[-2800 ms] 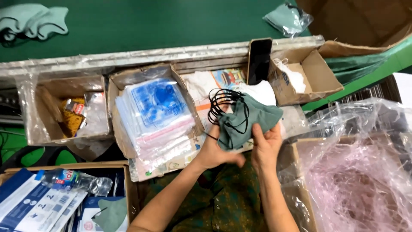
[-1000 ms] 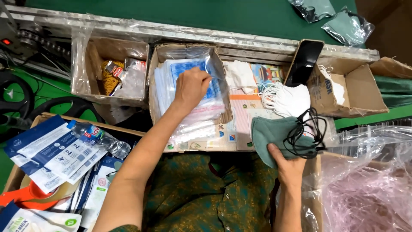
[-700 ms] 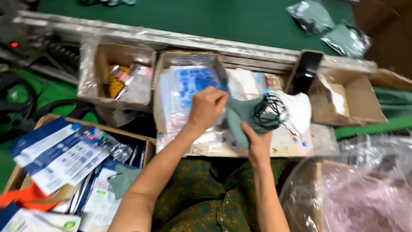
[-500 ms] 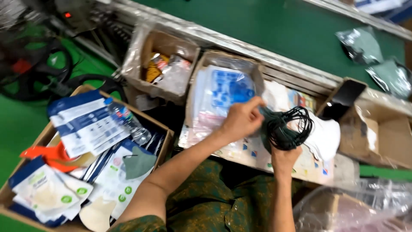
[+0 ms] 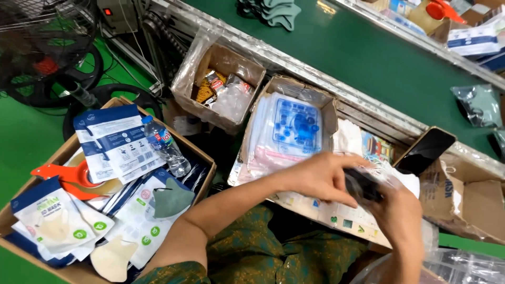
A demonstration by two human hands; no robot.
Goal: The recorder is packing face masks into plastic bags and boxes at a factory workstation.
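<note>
My left hand point(image 5: 321, 179) and my right hand point(image 5: 400, 215) meet over the work ledge. Both grip a dark green mask with a black cord point(image 5: 363, 185), pressed small between them. A thin clear bag point(image 5: 388, 176) wraps part of it. How far the mask sits inside the bag is hidden by my fingers. Just left of my hands a carton of clear bags with blue print point(image 5: 294, 126) stands tilted toward me. A printed card sheet point(image 5: 342, 213) lies under my hands.
A carton of small packets point(image 5: 221, 87) stands further left. A big carton point(image 5: 208, 160) at lower left holds packaged masks, a water bottle point(image 5: 165, 147) and an orange tape dispenser point(image 5: 68, 179). A phone point(image 5: 423, 152) leans on a right-hand carton point(image 5: 468, 194). The green conveyor point(image 5: 368, 58) carries masks.
My left hand left the box of clear bags and joined my right hand on the mask. The loose cord and mask are now bunched between both hands. The view swung left.
</note>
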